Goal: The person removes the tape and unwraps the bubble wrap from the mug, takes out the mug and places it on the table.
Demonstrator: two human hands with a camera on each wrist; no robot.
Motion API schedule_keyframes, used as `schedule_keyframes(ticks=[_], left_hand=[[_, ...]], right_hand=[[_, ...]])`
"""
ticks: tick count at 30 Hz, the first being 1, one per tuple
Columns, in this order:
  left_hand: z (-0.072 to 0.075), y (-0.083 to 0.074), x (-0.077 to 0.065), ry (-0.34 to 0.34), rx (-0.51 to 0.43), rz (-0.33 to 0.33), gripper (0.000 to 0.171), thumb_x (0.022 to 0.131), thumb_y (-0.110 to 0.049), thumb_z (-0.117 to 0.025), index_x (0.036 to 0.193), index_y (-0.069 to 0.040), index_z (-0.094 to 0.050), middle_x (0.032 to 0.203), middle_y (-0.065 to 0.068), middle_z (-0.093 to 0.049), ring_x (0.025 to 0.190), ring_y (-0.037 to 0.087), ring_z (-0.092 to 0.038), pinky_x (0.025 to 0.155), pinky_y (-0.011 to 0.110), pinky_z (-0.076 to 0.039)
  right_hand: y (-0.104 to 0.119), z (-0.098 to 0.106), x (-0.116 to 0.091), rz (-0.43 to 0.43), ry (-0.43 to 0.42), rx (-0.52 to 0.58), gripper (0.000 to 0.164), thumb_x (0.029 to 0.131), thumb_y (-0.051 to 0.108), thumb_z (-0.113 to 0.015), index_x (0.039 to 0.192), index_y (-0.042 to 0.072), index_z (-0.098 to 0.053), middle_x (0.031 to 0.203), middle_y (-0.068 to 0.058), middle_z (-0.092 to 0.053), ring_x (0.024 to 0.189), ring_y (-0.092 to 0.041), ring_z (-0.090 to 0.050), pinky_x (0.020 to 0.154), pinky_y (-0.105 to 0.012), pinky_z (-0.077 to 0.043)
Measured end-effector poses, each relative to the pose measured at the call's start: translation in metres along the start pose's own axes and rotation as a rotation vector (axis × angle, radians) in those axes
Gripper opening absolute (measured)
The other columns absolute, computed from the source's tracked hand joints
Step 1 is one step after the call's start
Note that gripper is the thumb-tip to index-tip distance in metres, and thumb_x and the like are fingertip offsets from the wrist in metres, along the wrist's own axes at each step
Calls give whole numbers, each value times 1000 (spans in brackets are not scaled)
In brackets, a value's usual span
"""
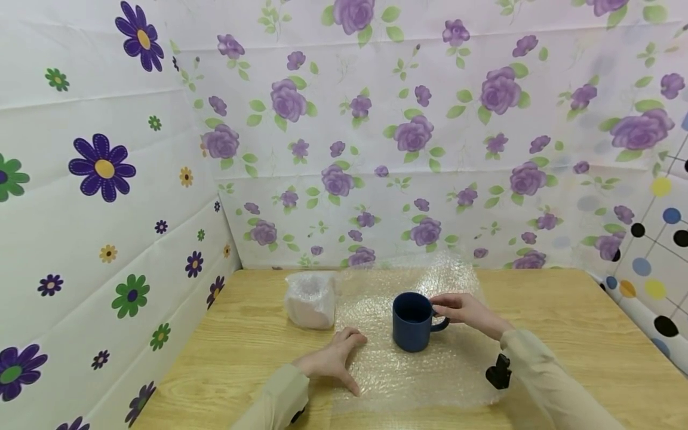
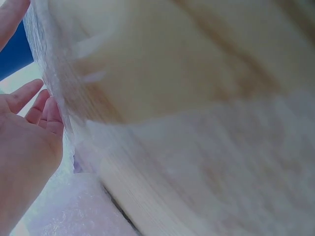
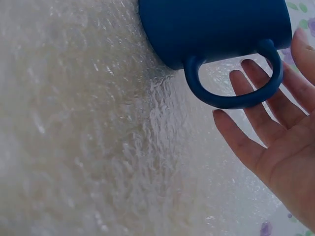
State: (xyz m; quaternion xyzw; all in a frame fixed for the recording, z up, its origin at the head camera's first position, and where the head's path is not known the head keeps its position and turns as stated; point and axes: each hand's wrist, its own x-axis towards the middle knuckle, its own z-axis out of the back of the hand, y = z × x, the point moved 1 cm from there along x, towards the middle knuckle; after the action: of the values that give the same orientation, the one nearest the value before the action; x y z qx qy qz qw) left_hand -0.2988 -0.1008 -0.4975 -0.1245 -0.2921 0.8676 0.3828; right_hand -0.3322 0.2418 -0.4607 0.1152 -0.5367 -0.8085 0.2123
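Note:
A dark blue mug (image 1: 411, 328) stands upright on a flat sheet of clear bubble wrap (image 1: 395, 382). My right hand (image 1: 469, 315) is at the mug's handle side, near the rim. In the right wrist view, the fingers of that hand (image 3: 283, 132) extend loosely behind the handle (image 3: 236, 101) without curling round it; whether they touch it I cannot tell. My left hand (image 1: 334, 356) is spread over the left edge of the sheet, thumb apart from the fingers, holding nothing. Part of the mug's blue side (image 2: 17, 54) shows in the left wrist view.
A bundle covered in bubble wrap (image 1: 310, 307) sits on the wooden table (image 1: 258, 322), to the left of the sheet. Behind the table hangs a flowered cloth (image 1: 376, 149), with another patterned cloth (image 1: 54, 239) along the left side.

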Motion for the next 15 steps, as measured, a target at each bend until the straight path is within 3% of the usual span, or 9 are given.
schedule_keyframes(ticks=[7,15], left_hand=[[1,-2,1,-2,24,-1,96,50,-29,-89,128,-5,-38,126,7,-28,117,24,-24,98,37,-26],[1,-3,0,17,-13,-5,94,51,-27,-88,128,-5,-37,125,8,-27,116,25,-24,97,37,-27]], right_hand=[[-7,0,-2,-41,-6,106,40,95,27,-49,117,-5,-53,107,-16,-59,105,-37,-50,80,-47,-46],[-16,-5,-2,-56,-17,153,41,96,31,-45,103,-8,-55,103,-25,-57,101,-36,-51,77,-46,-48]])
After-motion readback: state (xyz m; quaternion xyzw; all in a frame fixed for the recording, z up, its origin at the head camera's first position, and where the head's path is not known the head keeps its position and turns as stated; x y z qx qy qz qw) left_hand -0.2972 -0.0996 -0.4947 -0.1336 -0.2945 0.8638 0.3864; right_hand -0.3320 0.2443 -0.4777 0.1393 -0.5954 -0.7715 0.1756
